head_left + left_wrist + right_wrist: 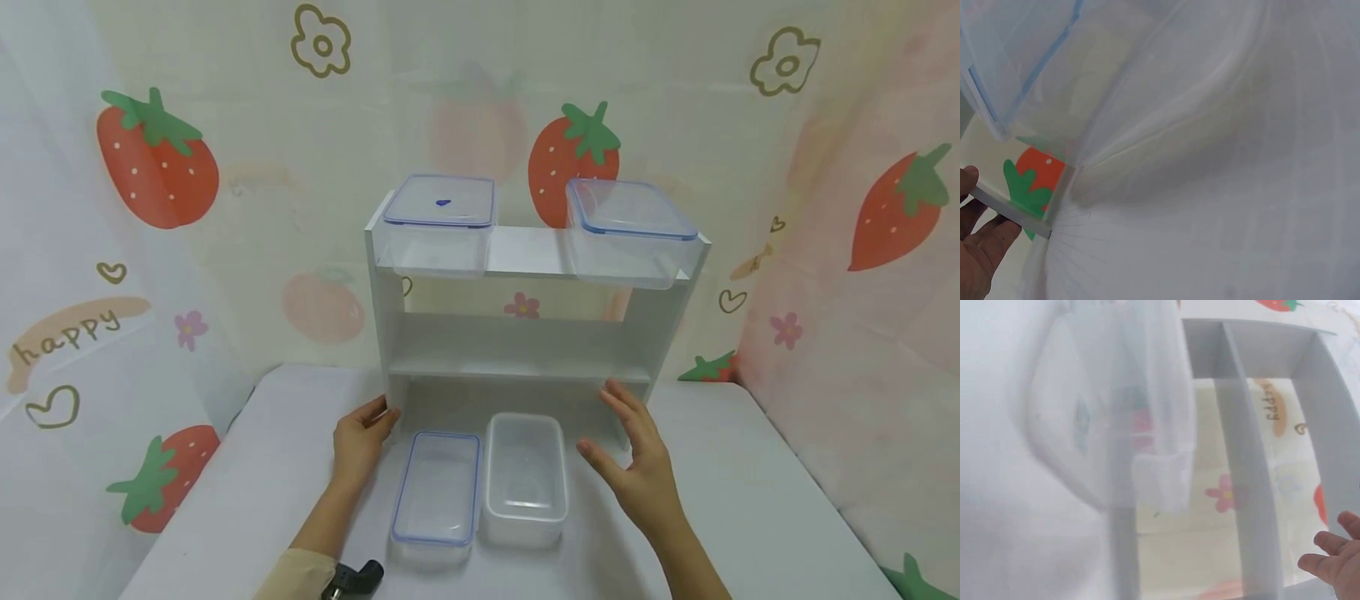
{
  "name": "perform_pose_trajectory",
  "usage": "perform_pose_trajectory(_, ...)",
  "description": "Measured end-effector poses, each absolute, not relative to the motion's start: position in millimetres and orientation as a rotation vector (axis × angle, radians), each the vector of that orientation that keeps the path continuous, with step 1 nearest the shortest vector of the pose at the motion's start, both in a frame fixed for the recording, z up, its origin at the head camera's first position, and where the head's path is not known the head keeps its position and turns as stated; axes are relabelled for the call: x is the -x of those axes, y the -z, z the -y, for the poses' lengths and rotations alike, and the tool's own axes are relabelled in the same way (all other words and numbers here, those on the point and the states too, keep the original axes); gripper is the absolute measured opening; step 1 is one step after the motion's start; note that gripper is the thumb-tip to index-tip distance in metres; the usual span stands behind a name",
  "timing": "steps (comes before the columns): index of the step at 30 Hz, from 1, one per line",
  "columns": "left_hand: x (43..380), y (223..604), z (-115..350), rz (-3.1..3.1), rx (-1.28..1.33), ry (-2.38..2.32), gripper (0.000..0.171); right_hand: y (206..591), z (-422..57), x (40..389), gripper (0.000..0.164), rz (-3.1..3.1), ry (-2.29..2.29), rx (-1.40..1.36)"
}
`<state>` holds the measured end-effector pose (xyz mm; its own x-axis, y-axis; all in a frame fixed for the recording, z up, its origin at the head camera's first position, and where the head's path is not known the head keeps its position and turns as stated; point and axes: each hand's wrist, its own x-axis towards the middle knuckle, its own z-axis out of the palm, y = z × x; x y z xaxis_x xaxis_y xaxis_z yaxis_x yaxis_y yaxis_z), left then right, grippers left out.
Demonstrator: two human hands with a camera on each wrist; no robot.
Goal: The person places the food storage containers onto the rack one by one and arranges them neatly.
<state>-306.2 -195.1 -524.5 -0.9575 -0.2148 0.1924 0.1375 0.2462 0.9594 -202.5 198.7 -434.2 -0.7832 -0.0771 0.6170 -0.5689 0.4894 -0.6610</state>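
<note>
A white two-tier shelf rack [517, 346] stands on the table. My left hand [362, 437] pinches the lower front edge of its left side panel; the left wrist view shows the thumb [967, 180] on one face of the panel edge [1010, 211] and fingers on the other. Beside the right panel, my right hand [641, 475] is spread with nothing in it, fingertips close to the panel. Between my hands, in front of the rack, sit a clear food container with a blue-rimmed lid [437, 492] and, to its right, one with a whitish lid [527, 471].
Two more clear containers with blue-edged lids stand on the rack's top, one at the left [438, 225] and one at the right [633, 233]. A strawberry-print curtain [247, 242] hangs behind the white table [750, 483]. Near my left sleeve is a black device [352, 579].
</note>
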Motion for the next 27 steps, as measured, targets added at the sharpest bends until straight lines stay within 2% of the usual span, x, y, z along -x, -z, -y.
perform_pose_trajectory(7, 306.9, 525.1, 195.6, 2.237, -0.062, 1.771, 0.051, 459.5, -196.1, 205.4, 0.071, 2.309, -1.361, -0.537)
perform_pose_trajectory(27, 306.6, 527.7, 197.0, 2.251, -0.050, 1.777, 0.055, 508.7, -191.7, 208.6, 0.082, 2.409, -1.450, -0.648)
